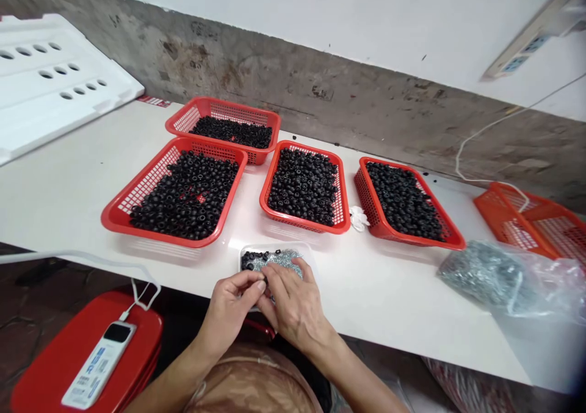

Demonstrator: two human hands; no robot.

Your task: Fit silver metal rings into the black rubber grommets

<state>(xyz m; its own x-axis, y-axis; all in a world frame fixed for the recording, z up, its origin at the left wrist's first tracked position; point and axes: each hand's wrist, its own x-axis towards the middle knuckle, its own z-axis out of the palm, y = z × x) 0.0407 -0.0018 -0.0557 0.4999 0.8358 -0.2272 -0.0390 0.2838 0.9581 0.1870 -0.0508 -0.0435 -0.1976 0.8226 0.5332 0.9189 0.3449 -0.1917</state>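
Over a shallow clear tray (293, 245) at the near edge of the white counter (375, 306), a small black piece (264, 280) is held in the narrow grip of the left hand (231, 306), pinched between thumb and forefinger. The same spot is met by the bent fingers of the right hand (295, 303); whether that grip is closed on the piece cannot be told, its fingertips being partly hidden. Inside the tray, silvery bits (286, 257) are heaped beside black rings (251, 260), which are gathered at the left. Farther back, black beads are piled in a left basket (160, 237), a middle basket (304, 224) and a right basket (412, 240), all red, while finer black pieces (231, 131) are contained in a back basket (222, 103). Crumpled tissue (358, 218) is seen between the middle and right ones. Toward the right end, a clear bag (485, 276) is laid near orange baskets (522, 218). At far left, a white board (50, 96) is pierced with round holes. Below the counter, a white device (98, 364) is set on a red stool (50, 346).
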